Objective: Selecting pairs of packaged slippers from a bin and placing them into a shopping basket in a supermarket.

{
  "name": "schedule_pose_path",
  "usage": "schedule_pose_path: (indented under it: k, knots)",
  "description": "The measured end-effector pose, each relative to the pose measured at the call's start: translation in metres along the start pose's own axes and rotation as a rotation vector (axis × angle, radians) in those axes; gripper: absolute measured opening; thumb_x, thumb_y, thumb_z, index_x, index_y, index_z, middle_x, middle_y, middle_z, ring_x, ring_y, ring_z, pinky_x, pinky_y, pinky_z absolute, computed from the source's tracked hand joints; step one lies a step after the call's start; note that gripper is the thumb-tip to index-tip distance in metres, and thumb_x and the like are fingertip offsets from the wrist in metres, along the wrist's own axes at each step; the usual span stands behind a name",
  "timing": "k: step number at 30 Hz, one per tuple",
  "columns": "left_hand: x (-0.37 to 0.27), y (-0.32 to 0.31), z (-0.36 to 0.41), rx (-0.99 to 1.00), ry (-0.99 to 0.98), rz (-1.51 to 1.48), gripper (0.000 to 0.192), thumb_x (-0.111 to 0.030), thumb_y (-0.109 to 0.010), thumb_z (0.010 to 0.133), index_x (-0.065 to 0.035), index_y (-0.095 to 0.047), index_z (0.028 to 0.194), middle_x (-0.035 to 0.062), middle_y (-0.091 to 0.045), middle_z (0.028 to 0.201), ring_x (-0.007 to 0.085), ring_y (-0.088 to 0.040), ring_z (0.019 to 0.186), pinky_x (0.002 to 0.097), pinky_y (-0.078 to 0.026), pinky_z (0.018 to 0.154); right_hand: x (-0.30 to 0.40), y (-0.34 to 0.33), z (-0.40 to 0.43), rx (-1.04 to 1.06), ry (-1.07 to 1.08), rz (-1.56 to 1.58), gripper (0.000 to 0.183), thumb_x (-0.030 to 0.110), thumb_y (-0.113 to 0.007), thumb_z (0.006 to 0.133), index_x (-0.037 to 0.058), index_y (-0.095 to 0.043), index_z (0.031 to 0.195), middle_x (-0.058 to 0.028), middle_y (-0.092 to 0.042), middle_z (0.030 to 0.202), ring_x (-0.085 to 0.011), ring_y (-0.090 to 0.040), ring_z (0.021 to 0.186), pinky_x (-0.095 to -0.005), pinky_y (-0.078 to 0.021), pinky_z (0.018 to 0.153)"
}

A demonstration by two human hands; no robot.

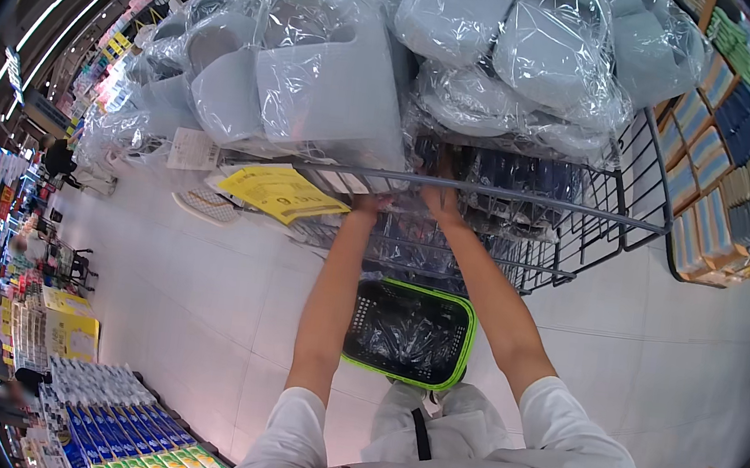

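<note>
Both my hands reach to the front of a wire display bin (524, 199). My left hand (370, 204) is at its front rim, beside a yellow price sign (282, 194) that bears writing. My right hand (442, 200) reaches in past the rim, close to dark plastic-wrapped goods (520, 178). The rim, wrapping and shadow cover most of my fingers, so any hold is unclear. Grey slippers (333, 84) in clear plastic bags are heaped above and behind my hands. Below my forearms a black shopping basket (469, 338) with a bright green rim has clear plastic-wrapped contents.
Folded towels (736, 171) fill a shelf at the right. Stacked boxed goods (124, 424) stand at lower left. Pale tiled floor (235, 301) spreads around the bin. People and a shopping cart (70, 263) are farther off at the left.
</note>
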State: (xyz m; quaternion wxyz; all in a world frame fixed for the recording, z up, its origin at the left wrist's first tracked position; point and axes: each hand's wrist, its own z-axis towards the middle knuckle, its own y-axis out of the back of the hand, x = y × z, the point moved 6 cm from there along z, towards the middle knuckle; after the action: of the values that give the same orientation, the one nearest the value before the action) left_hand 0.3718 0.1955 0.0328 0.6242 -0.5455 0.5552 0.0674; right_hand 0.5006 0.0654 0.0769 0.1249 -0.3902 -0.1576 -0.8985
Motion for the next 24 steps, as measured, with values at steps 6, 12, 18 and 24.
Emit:
schedule_pose_path:
  k: [6,12,18,24]
  knots:
    - [0.003,0.002,-0.005,0.052,0.04,0.0,0.035,-0.04,-0.045,0.099,-0.0176,-0.053,0.124,0.006,-0.061,0.115,0.0253,-0.061,0.104,0.0408,-0.052,0.085,0.006,0.009,-0.005,0.073,-0.297,0.348,0.061,0.017,-0.065,0.089,-0.0057,-0.037,0.138,-0.0288,-0.048,0.135,-0.0421,-0.046,0.127,-0.04,-0.0355,0.105]
    - [-0.017,0.029,-0.012,-0.048,0.003,0.069,0.036,-0.042,-0.045,0.098,-0.0191,-0.052,0.125,0.0048,-0.061,0.117,0.025,-0.06,0.106,0.0424,-0.052,0.085,0.043,-0.013,0.012,0.019,-0.209,0.384,0.058,0.021,-0.063,0.091,0.0004,-0.037,0.139,-0.0168,-0.054,0.114,-0.0217,-0.054,0.087,-0.0345,-0.0478,0.075]
    - [-0.003,-0.004,-0.019,-0.033,0.051,0.129,0.037,-0.043,-0.046,0.098,-0.0206,-0.051,0.126,0.0035,-0.06,0.12,0.0248,-0.059,0.109,0.0444,-0.052,0.086,-0.017,-0.005,-0.005,0.004,-0.193,0.212,0.062,0.019,-0.067,0.088,-0.0027,-0.039,0.139,-0.0231,-0.047,0.139,-0.0346,-0.045,0.129,-0.0405,-0.0354,0.105]
    - [0.003,0.008,-0.012,-0.038,0.089,0.129,0.042,-0.047,-0.046,0.097,-0.0214,-0.048,0.13,0.0017,-0.058,0.125,0.025,-0.056,0.114,0.0487,-0.051,0.088,0.025,0.025,-0.006,-0.019,-0.297,0.354,0.067,0.024,-0.069,0.088,-0.0027,-0.037,0.14,-0.0223,-0.048,0.137,-0.0341,-0.043,0.131,-0.0411,-0.037,0.104]
